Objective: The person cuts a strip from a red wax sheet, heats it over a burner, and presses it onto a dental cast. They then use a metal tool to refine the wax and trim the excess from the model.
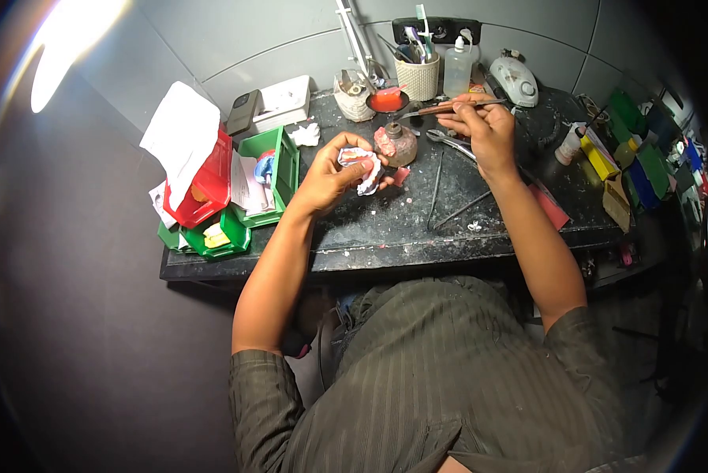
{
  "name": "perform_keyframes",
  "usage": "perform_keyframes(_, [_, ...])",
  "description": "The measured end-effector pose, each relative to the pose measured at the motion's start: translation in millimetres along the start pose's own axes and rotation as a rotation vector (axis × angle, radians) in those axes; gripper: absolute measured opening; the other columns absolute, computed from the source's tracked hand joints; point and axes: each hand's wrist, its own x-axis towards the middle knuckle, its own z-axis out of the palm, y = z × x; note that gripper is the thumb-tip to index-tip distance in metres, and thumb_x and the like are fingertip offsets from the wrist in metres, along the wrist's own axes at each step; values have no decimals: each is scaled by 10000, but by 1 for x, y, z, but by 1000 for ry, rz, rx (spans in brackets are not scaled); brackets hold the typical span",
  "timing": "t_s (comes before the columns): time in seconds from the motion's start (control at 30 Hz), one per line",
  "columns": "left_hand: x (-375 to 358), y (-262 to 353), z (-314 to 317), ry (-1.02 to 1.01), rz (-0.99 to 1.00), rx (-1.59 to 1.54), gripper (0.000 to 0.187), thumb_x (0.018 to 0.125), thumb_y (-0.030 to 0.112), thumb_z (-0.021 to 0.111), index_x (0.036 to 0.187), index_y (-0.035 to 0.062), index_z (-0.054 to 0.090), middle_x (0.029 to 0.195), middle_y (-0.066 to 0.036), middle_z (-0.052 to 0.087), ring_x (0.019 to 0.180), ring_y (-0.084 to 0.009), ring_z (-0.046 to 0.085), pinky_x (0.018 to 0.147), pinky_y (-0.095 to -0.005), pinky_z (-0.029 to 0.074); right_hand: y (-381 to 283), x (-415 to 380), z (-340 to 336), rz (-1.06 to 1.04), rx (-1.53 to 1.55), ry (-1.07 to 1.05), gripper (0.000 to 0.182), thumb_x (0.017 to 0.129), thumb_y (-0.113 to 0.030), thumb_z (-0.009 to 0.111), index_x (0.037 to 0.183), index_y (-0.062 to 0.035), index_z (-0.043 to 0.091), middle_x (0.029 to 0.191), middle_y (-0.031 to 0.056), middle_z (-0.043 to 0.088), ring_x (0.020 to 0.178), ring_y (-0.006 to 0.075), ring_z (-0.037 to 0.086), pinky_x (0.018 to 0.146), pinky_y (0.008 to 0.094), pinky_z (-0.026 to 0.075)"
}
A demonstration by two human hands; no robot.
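My left hand (328, 175) is closed around a white plaster dental cast (367, 187) that has pink material on it. My right hand (489, 135) is raised over the bench, gripping a wax knife (425, 111) with a brown handle; its metal blade points left. Between the two hands stands a small spirit burner (402, 148), smeared with pink wax. Behind it is a dark round pan (406, 100) with red wax (387, 99) in it. A pair of metal pliers (448, 141) lies below the knife.
Green bins (287, 169) and a red bin (226, 169) stand at the left, with papers. A phone (244, 110) leans by a white box (284, 98). At the back are a woven cup (418, 79) of brushes and a clear bottle (457, 71). Thin rods (436, 189) lie in front.
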Motion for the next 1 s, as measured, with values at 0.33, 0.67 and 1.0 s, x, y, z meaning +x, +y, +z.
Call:
perform_keyframes(0.33, [1, -4, -7, 19, 131, 190, 177, 949, 23, 676, 1088, 14, 567, 1026, -149, 717, 897, -233, 735, 750, -338, 611, 4, 1, 0, 4, -12, 9, 111, 961, 3, 606, 1005, 105, 616, 971, 199, 696, 870, 260, 742, 795, 352, 656])
perform_keyframes(0.67, [-3, 1, 0, 94, 138, 215, 135, 921, -33, 672, 1037, -1, 610, 1045, -188, 726, 861, -208, 723, 719, -309, 603, 8, 2, -1, -13, -16, -18, 106, 961, 13, 604, 1020, 100, 613, 983, 202, 703, 892, 255, 740, 799, 353, 653])
perform_keyframes(1.0, [0, -4, -4, 65, 165, 177, 174, 925, -18, 685, 1082, 1, 612, 1015, -103, 708, 881, -161, 706, 765, -294, 588, 6, 0, 0, 0, -11, -22, 100, 958, 17, 599, 1016, 98, 611, 997, 213, 706, 902, 253, 740, 811, 351, 651])
